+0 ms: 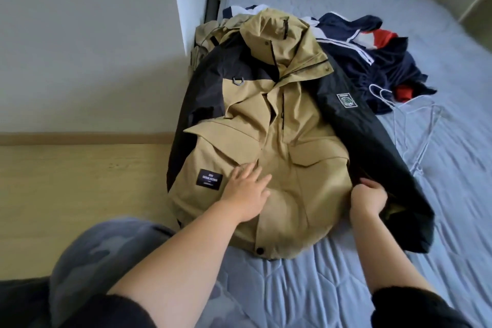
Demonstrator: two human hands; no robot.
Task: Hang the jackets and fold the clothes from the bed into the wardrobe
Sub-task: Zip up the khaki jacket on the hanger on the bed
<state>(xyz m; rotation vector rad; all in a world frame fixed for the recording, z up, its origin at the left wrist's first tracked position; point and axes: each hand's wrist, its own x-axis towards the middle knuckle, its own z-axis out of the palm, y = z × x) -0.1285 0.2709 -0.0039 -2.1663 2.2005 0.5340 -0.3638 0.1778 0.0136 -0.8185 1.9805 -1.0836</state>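
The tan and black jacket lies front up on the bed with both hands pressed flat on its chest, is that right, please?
Not quite. In the head view only the left hand rests flat on the tan and black jacket; the right hand grips its edge beside the black sleeve.

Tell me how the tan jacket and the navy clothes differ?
The tan jacket lies spread out flat near the bed's edge; the navy clothes sit crumpled farther back. Both hands touch the jacket, none the navy clothes. The jacket has black sleeves; the navy clothes show red and white. Both lie on the bed.
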